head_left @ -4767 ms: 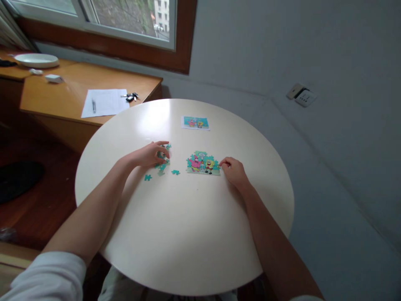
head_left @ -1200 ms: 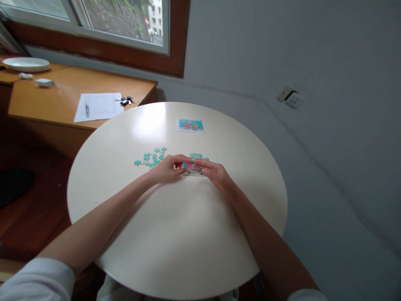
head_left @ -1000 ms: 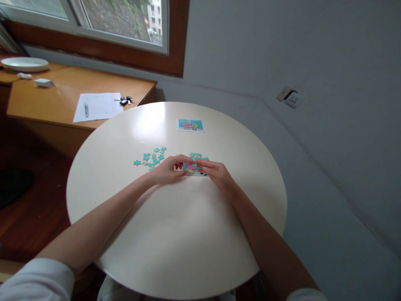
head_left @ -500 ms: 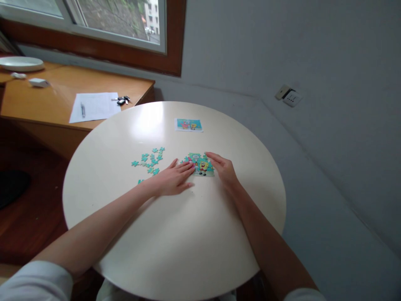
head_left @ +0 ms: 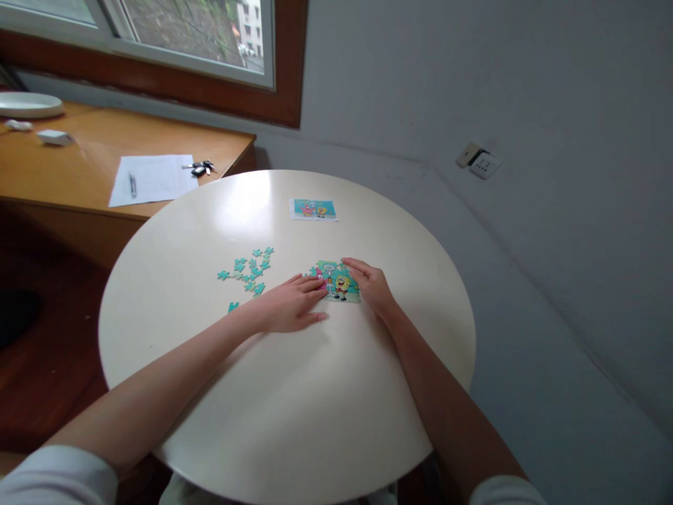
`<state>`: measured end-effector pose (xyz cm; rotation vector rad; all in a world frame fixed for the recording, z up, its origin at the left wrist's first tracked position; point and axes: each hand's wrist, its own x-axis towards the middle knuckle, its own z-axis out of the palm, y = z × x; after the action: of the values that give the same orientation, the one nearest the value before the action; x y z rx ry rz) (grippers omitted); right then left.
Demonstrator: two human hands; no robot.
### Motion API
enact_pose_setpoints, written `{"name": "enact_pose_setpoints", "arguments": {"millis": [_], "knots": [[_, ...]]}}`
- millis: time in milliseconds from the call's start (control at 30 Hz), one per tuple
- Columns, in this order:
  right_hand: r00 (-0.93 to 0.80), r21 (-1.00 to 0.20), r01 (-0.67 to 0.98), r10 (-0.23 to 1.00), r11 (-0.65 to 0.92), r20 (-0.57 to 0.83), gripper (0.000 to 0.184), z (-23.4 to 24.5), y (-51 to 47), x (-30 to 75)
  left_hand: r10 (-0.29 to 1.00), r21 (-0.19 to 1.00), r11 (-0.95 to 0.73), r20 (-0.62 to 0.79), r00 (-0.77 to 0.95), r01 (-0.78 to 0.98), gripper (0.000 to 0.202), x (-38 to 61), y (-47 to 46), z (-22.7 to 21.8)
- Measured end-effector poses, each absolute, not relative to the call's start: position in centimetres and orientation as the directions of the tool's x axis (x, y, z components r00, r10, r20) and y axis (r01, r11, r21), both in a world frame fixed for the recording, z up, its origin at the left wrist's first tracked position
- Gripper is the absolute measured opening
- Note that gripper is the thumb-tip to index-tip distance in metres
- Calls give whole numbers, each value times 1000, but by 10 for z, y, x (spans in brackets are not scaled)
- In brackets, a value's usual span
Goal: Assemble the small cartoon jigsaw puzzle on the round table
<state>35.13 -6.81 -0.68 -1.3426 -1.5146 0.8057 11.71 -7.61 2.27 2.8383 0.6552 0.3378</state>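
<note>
Partly over the puzzle — left hand.

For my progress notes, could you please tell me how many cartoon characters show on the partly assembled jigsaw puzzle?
3: Patrick at left, partly covered by the left hand; Squidward in the middle; SpongeBob at right. More may be hidden.

Dim room, daylight from window. White glare on table's far left; soft arm shadows; fine detail soft.
</note>
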Motion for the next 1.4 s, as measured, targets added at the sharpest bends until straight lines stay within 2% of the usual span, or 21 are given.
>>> {"name": "enact_pose_setpoints", "arguments": {"millis": [567, 967, 1167, 1400], "knots": [[-1, -889, 409, 974, 207, 227, 28, -10, -68, 350, 452, 206, -885, 164, 877, 418, 54, 117, -75, 25], [20, -872, 444, 971, 205, 238, 30, -16, -64, 352, 451, 241, -881, 166, 877, 408, 53, 116, -74, 22], [11, -864, 459, 971, 208, 240, 29, -15, -64, 353, 458, 295, -870, 182, 870, 396, 52, 117, -73, 22], [15, -867, 451, 970, 211, 244, 28, -16, -64, 353, 454, 253, -878, 167, 875, 407, 53, 116, -72, 20]]}}
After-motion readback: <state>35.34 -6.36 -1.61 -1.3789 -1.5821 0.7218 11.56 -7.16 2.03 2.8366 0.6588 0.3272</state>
